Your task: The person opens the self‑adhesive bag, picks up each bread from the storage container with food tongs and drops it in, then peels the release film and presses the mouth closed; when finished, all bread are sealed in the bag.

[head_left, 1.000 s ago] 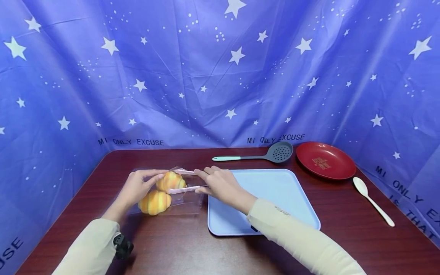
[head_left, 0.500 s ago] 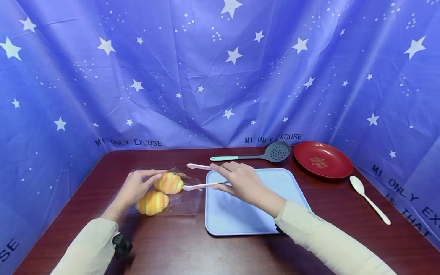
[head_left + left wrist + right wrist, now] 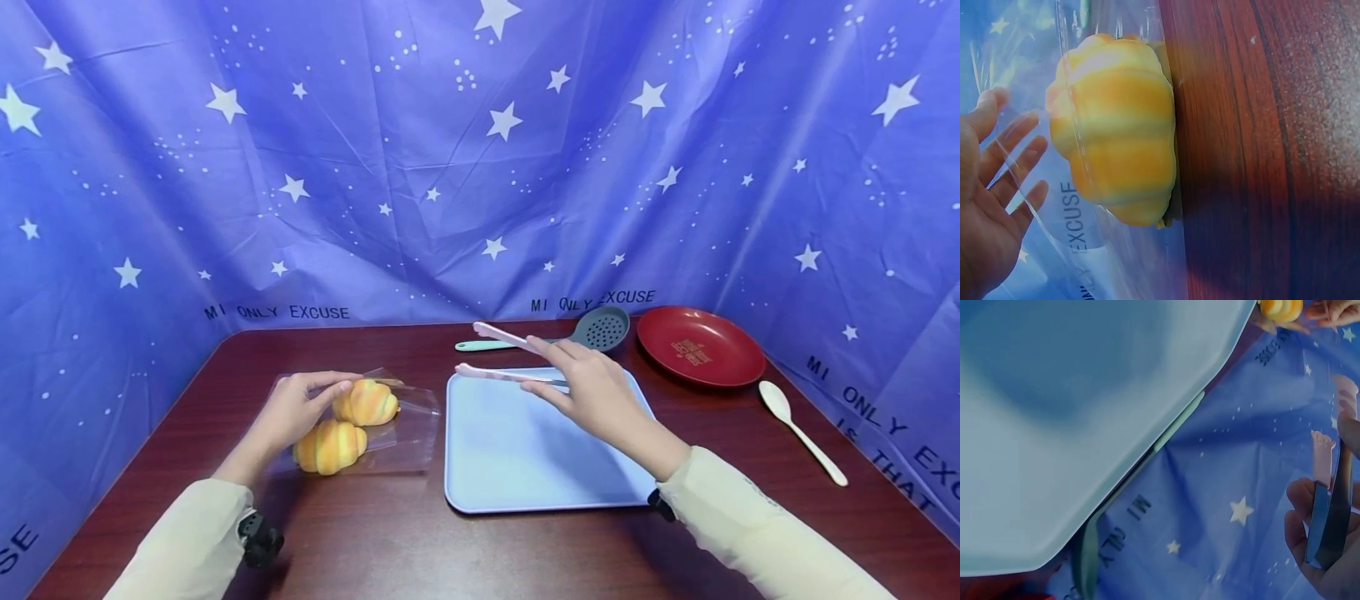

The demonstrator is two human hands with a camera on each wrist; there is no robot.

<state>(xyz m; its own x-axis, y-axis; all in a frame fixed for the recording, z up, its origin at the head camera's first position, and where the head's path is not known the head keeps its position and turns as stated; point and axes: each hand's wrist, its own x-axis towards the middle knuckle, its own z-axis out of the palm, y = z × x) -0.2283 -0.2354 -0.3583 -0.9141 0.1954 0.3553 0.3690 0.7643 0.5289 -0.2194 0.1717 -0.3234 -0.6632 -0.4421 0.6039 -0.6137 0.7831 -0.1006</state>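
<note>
Since the earlier frames, the right hand (image 3: 600, 392) has carried the tongs (image 3: 491, 374) away from the rolls, up and rightward over the tray (image 3: 540, 479); the left hand (image 3: 296, 410) stays by the bag (image 3: 414, 442).

A starry blue curtain (image 3: 420, 167) hangs round the dark wooden table (image 3: 360, 537). The pale blue tray lies between the clear bag and, on the far right, the red plate (image 3: 731, 362). Behind the tray lies the skimmer (image 3: 603, 330), its handle partly crossed in the head view by the tongs. The white spoon (image 3: 798, 431) slants at the right, bowl toward the plate.

The tongs run crosswise, pink tips pointing left and slightly away from the person, arms apart with nothing between; the right hand grips them. The left thumb and forefinger pinch the bag's film. The far roll (image 3: 367, 403) and near roll (image 3: 330, 448) lie at the bag, touching, long axes roughly left to right.
</note>
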